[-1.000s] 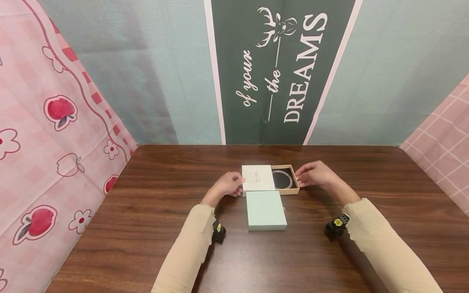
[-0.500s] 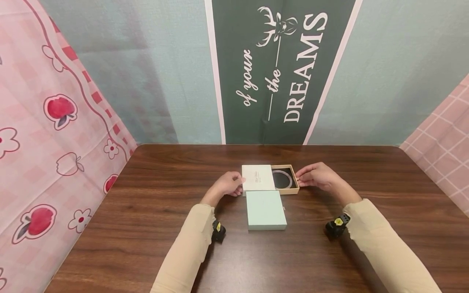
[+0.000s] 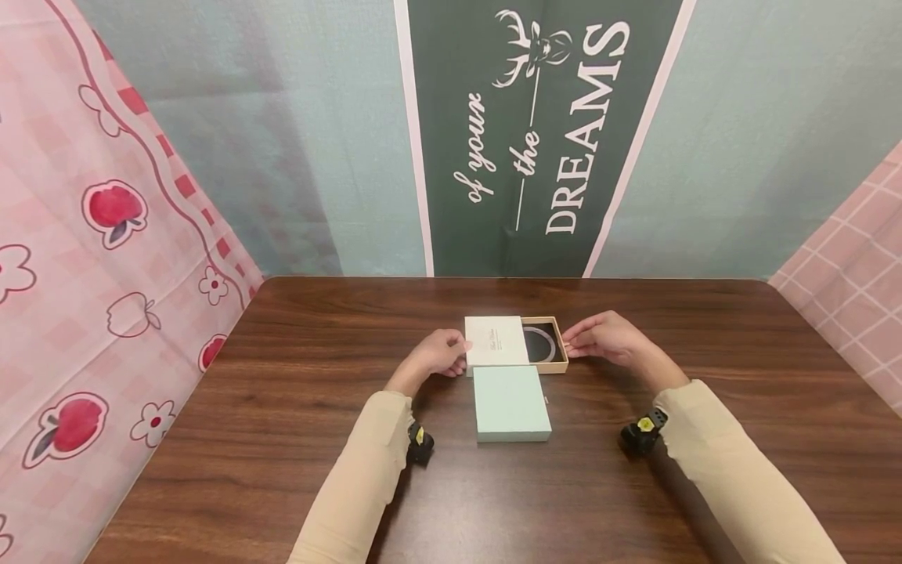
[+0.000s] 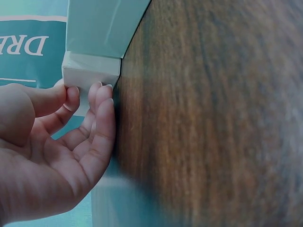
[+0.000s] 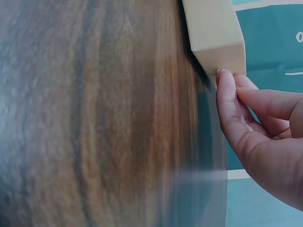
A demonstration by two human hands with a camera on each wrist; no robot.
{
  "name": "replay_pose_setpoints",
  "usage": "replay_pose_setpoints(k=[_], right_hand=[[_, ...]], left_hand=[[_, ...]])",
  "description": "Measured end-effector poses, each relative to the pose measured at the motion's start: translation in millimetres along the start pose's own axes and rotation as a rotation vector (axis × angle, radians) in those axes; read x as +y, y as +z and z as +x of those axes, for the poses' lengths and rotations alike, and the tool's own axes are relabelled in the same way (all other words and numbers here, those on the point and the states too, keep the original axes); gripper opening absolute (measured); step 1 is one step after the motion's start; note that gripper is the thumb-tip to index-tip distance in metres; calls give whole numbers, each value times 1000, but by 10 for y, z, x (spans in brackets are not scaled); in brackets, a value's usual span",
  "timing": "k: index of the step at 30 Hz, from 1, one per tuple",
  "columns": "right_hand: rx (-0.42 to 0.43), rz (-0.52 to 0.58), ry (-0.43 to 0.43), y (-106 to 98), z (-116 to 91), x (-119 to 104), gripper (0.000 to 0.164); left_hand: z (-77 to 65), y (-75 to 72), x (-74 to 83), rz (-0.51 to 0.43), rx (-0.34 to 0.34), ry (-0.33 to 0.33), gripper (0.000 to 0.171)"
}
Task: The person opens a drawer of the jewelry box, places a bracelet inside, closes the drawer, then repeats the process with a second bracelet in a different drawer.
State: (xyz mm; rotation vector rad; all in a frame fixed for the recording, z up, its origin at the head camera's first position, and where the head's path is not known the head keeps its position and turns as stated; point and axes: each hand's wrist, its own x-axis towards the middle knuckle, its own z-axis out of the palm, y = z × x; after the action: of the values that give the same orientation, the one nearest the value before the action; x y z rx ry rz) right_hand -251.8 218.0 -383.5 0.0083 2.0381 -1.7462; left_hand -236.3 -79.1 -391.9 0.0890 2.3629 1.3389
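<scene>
A white box sleeve [image 3: 495, 338] with small print lies flat on the table, and its drawer [image 3: 552, 367] sticks out on the right. Inside the drawer, on a black insert, sits a pale bangle-like ring [image 3: 553, 345], its left part hidden under the sleeve. My left hand [image 3: 438, 354] grips the sleeve's left end, thumb at the upper edge and fingertips against the end face [image 4: 87, 75]. At the drawer's outer end, my right hand [image 3: 609, 338] has thumb and index finger pinched together, with another fingertip against the tan end panel [image 5: 222, 59].
Directly in front of the white box lies a closed mint-green box [image 3: 510, 399] with a small tab on its right side. Both rest on a dark wooden table [image 3: 282, 439]. Printed cloths [image 3: 352, 157] hang behind and at the sides.
The drawer has slid slightly left into the sleeve, the right hand moving left with it. Less of the insert and ring shows. Left hand, sleeve and mint-green box keep their places.
</scene>
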Motion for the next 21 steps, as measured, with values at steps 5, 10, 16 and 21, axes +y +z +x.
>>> replay_pose_setpoints(k=[5, 10, 16, 21], right_hand=[[-10, 4, -4, 24, 15, 6, 21], [-15, 4, -1, 45, 17, -1, 21], [-15, -3, 3, 70, 24, -4, 25], [-21, -7, -1, 94, 18, -4, 25]], left_hand=[[-1, -1, -2, 1, 1, 6, 22], [-2, -1, -2, 9, 2, 7, 22], [-2, -5, -5, 8, -5, 12, 22], [4, -2, -15, 6, -4, 15, 21]])
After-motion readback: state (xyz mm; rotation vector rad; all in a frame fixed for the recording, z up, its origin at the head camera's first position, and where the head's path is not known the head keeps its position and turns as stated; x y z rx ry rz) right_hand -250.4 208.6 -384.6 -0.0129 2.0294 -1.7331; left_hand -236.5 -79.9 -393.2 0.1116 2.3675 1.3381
